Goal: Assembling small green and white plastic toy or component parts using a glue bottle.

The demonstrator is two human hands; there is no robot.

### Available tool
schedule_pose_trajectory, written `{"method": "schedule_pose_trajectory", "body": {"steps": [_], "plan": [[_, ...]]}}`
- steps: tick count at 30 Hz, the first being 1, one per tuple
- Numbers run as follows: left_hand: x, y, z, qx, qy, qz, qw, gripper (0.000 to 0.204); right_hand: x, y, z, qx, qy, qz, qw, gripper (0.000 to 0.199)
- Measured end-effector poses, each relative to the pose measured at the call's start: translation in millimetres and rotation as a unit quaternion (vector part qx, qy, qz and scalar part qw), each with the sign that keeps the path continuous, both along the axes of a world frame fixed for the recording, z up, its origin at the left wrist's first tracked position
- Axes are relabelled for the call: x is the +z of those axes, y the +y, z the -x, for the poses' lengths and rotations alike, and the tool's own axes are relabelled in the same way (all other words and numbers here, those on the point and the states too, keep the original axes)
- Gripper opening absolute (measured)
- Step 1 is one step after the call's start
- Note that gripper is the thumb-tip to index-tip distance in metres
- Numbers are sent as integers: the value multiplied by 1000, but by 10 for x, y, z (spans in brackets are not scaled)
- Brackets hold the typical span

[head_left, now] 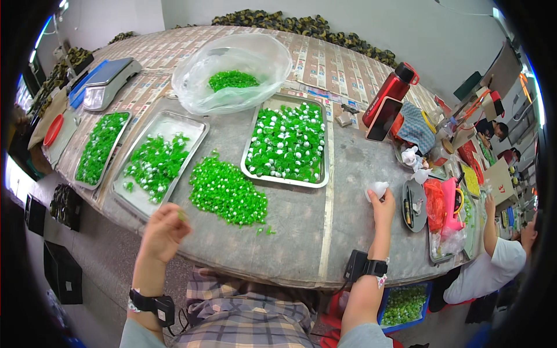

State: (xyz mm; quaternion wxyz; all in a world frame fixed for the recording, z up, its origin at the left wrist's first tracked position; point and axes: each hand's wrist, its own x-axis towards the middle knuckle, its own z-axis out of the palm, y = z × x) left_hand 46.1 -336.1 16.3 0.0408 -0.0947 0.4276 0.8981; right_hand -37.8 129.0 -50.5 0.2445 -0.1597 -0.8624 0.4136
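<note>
My left hand (165,233) is pinched closed at the table's front edge, just below a metal tray (202,132) partly filled with green and white pieces. A small green piece (182,216) shows at its fingertips. Over the right part of the table, my right hand (383,210) has its fingers closed on a small white rounded object (378,188); its exact kind does not show. Between the hands lies a loose pile of small green pieces with white centres (227,191). Behind the pile, a second metal tray (326,168) is full of green and white pieces.
A clear plastic bag (191,75) with green pieces stands at the back. On the left are another filled tray (101,148) and a scale (110,84). A red flask (391,93), a phone (384,119) and a grey dish (413,206) stand right. A co-worker (493,255) sits far right.
</note>
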Motion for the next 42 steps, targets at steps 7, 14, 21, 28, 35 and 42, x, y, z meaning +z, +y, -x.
{"method": "schedule_pose_trajectory", "body": {"steps": [7, 14, 21, 28, 35, 42], "plan": [[-259, 963, 602, -550, -46, 129, 824, 18, 112, -47, -27, -21, -50, 58, 997, 30], [-365, 1354, 858, -525, -56, 125, 840, 17, 59, -10, -26, -32, -69, 93, 993, 32], [-189, 1368, 1007, -393, -137, -21, 909, 13, 341, -390, -7, 5, 86, 184, 979, 34], [-252, 1263, 1014, -293, -138, -93, 941, 11, 904, -1139, 67, 167, 38, 311, 935, 35], [-251, 1252, 1022, -272, -128, -88, 950, 11, 765, -1394, 124, 182, 7, 375, 909, 58], [-237, 1277, 1001, -254, -165, -73, 950, 9, 662, -1363, -21, 187, 58, 362, 912, 47]]}}
